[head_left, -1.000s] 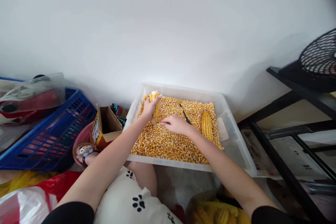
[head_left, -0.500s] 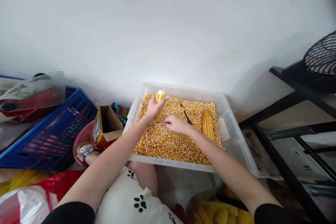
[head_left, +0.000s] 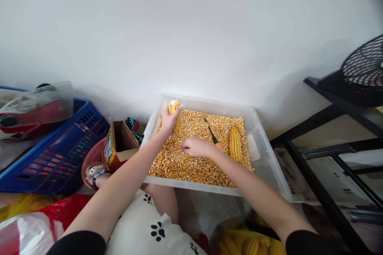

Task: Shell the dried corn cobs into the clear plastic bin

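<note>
A clear plastic tub (head_left: 271,158) holds a thick layer of loose yellow corn kernels (head_left: 191,163). My left hand (head_left: 168,121) grips a partly stripped corn cob (head_left: 175,116) at the tub's far left corner. My right hand (head_left: 195,147) rests on the kernels in the middle, fingers bent, a little below the cob; whether it holds anything is hidden. A tool with a dark shaft and orange handle (head_left: 213,137) lies on the kernels just right of that hand. A whole cob (head_left: 235,144) lies further right.
A small open cardboard box (head_left: 121,143) and a pink basin (head_left: 95,155) stand left of the tub, beyond them a blue crate (head_left: 56,153). A black metal rack (head_left: 332,135) with a fan (head_left: 363,65) is on the right. More cobs (head_left: 239,243) lie in a bag below.
My left hand has shifted the cob slightly left toward the tub's corner. My right hand has drawn back from the cob and lowered onto the kernels, uncovering the tool's orange handle.
</note>
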Tool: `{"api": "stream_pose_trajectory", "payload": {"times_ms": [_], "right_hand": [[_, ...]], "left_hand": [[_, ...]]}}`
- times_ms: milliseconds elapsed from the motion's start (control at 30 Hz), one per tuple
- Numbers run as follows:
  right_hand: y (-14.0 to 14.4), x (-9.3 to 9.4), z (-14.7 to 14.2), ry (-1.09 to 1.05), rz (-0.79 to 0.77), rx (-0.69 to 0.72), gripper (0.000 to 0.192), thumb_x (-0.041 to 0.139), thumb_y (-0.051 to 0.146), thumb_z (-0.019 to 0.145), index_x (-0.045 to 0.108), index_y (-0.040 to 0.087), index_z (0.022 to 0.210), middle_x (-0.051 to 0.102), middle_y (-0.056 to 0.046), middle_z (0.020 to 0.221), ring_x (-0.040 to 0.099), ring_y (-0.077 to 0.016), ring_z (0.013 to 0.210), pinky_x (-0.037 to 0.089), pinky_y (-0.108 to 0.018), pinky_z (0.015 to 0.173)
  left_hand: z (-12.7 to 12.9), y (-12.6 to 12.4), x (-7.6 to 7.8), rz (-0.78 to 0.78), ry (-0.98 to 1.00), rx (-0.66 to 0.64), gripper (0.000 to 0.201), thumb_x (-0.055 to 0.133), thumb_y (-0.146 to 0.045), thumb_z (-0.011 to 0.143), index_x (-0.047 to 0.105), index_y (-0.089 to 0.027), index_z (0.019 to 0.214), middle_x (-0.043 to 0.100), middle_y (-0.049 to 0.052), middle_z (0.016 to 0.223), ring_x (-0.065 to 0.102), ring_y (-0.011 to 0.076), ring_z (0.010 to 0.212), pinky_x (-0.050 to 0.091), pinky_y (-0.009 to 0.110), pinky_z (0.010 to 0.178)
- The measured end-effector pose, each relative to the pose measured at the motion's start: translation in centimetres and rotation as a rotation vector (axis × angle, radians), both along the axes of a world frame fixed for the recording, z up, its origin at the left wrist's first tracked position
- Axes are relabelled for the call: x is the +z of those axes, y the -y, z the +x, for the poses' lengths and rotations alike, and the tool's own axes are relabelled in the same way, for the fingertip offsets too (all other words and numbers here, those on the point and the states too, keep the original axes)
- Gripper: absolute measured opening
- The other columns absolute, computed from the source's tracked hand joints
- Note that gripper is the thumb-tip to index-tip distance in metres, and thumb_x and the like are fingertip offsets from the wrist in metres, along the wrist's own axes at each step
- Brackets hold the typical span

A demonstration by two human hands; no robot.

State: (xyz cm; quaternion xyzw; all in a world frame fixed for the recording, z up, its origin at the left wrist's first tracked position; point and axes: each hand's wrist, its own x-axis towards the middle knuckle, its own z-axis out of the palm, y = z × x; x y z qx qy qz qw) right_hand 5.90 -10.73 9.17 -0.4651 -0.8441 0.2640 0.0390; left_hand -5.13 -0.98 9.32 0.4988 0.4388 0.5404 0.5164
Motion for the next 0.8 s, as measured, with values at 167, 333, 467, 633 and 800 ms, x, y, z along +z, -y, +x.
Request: {"api": "stream_pose_trajectory", "payload": {"times_ms": [167,333,467,633,800], "right_hand": [[-0.5,1.5,1.9,-0.156,0.125,-0.211,0.027,0.045,0.029,0.084,0.068,0.017,0.082,0.065,-0.003,0.069,0.051,-0.0110,0.058,0.031,-0.022,0.058],[-0.5,1.4,2.1,-0.173,0.160,-0.251,0.027,0.044,0.030,0.084,0.068,0.017,0.080,0.064,-0.003,0.067,0.050,-0.0103,0.057,0.029,-0.021,0.058],[-0.5,1.0,1.8,-0.155,0.165,-0.216,0.029,0.044,0.029,0.084,0.067,0.016,0.075,0.062,-0.002,0.063,0.048,-0.0093,0.054,0.028,-0.021,0.055],[-0.6,0.9,1.8,-0.156,0.154,-0.213,0.027,0.044,0.028,0.084,0.067,0.016,0.077,0.063,-0.002,0.066,0.049,-0.0095,0.056,0.028,-0.021,0.056],[-0.6,1.2,1.7,-0.132,0.115,-0.183,0.028,0.045,0.027,0.083,0.066,0.015,0.070,0.061,-0.002,0.061,0.047,-0.0092,0.054,0.027,-0.020,0.054]], "left_hand": [[-0.1,-0.6,-0.6,-0.091,0.163,-0.055,0.044,0.061,-0.049,0.065,0.055,-0.018,0.096,0.055,0.001,0.064,0.056,0.0153,0.058,0.048,0.031,0.059],[-0.1,-0.5,-0.6,-0.145,0.202,-0.078,0.045,0.062,-0.050,0.064,0.055,-0.019,0.096,0.056,0.001,0.063,0.057,0.0160,0.057,0.049,0.031,0.058],[-0.2,-0.5,-0.7,-0.127,0.175,-0.078,0.046,0.061,-0.050,0.065,0.054,-0.018,0.097,0.058,0.003,0.066,0.059,0.0183,0.062,0.049,0.033,0.061],[0.0,-0.5,-0.8,-0.129,0.107,-0.081,0.045,0.059,-0.053,0.066,0.055,-0.017,0.093,0.060,0.005,0.070,0.059,0.0190,0.061,0.049,0.034,0.059],[0.1,0.0,-1.0,-0.080,0.031,-0.134,0.047,0.056,-0.055,0.067,0.055,-0.017,0.094,0.060,0.005,0.072,0.057,0.0175,0.062,0.047,0.031,0.056]]}}
